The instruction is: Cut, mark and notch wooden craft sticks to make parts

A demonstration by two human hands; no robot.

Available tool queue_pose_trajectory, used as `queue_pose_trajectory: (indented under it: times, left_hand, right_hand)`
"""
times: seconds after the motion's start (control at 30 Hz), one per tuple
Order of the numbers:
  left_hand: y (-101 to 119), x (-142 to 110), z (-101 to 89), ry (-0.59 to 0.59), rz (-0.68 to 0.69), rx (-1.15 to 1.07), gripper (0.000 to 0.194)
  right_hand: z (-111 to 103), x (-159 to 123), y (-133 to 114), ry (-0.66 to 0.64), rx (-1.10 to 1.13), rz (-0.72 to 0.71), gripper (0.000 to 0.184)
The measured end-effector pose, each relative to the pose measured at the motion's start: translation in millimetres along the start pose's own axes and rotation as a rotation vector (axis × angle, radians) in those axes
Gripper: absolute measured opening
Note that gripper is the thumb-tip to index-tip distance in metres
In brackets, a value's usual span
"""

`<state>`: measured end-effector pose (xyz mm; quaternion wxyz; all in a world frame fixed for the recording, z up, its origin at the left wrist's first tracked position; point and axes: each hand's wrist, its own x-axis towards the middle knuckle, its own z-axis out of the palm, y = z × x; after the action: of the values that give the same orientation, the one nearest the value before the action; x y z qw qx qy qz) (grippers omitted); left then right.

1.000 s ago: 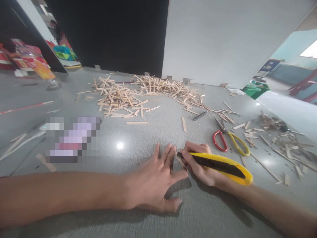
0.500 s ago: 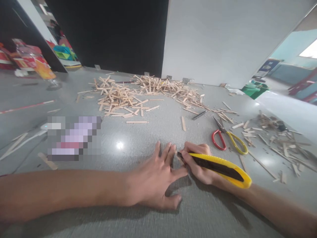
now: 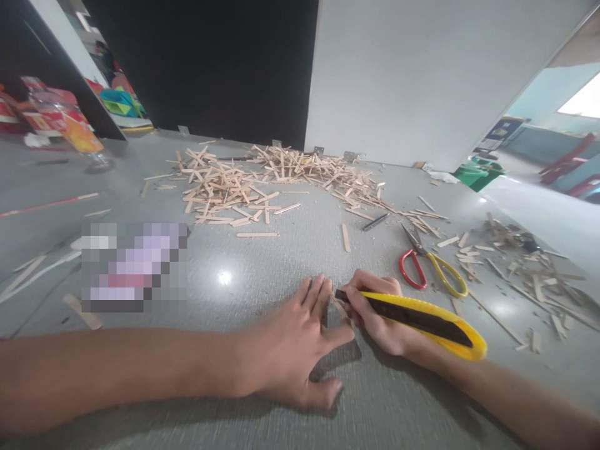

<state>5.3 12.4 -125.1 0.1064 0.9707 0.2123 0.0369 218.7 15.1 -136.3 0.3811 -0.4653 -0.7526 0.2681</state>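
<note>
Item 1, nearest, by the tabletop's (image 3: 281,262) near edge: left hand (image 3: 285,347), lying palm down w/ fingers spread, fingertips pressing on a small wooden stick piece (image 3: 338,306).

Item 2, just beside it: right hand (image 3: 375,312), fingers closing round a yellow utility knife (image 3: 417,315); knife tip is touching the stick piece betw. the two hands. Blade itself too small to tell.

Item 3, a bit farther, toward the right edge: scissors (image 3: 431,265), one red and one yellow handle, lying flat, blades pointing away.

Item 4, right edge: scrap heap of cut offcuts (image 3: 525,262), scattering loosely.

Item 5, centre: two single sticks (image 3: 345,237) lying apart from the rest, one lengthwise, one crosswise.

Item 6, left side: blurred-out patch; beside it flat strips (image 3: 79,310) lying near the left edge.

Item 7, far edge, against the dark and white wall panels: big pile of wooden sticks (image 3: 262,181), criss-crossing, spreading toward the scissors.

Item 8, far left corner: plastic bottle (image 3: 70,125) w/ orange-red label, tilting in view.
</note>
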Motion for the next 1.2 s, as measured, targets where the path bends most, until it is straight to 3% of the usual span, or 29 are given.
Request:
queue_pose_trajectory:
  times: [1.2]
  left_hand:
    - [-0.2,-2.2,0.9,-0.001,-0.028,-0.073,0.072]
  right_hand:
    - [-0.5,7.2,-6.2,-0.099,-0.028,-0.011,0.038]
